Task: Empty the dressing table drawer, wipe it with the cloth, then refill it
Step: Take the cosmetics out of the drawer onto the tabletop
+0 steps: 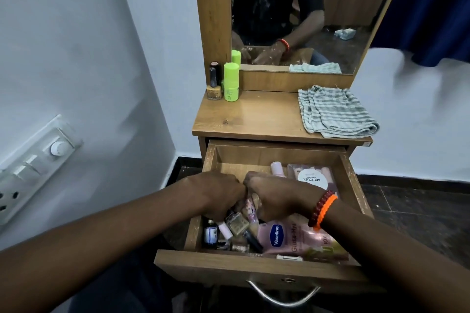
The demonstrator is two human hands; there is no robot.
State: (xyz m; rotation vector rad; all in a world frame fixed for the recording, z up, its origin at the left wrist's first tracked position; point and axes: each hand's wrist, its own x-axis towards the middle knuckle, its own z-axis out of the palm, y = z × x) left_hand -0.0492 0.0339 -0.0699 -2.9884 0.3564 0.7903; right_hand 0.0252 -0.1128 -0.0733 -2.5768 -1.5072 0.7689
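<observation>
The wooden drawer (254,265) of the dressing table is pulled out and holds several cosmetics. Both my hands reach into its left middle, side by side. My left hand (216,193) curls down around small items, with a gold nail polish bottle (237,222) and a pale pink tube (225,230) showing under its fingers. My right hand (277,198) has its fingers curled round small pink tubes (250,207). A pink Vaseline bottle (292,236) lies at the front and a nail polish remover pack (312,178) at the back right. The striped cloth (335,112) lies folded on the tabletop's right side.
At the tabletop's back left stand nail polish bottles (213,84) and a green stick (231,82). A mirror (300,7) rises behind. A small dark bottle (210,232) sits in the drawer's front left corner. A switch panel (33,165) is on the left wall.
</observation>
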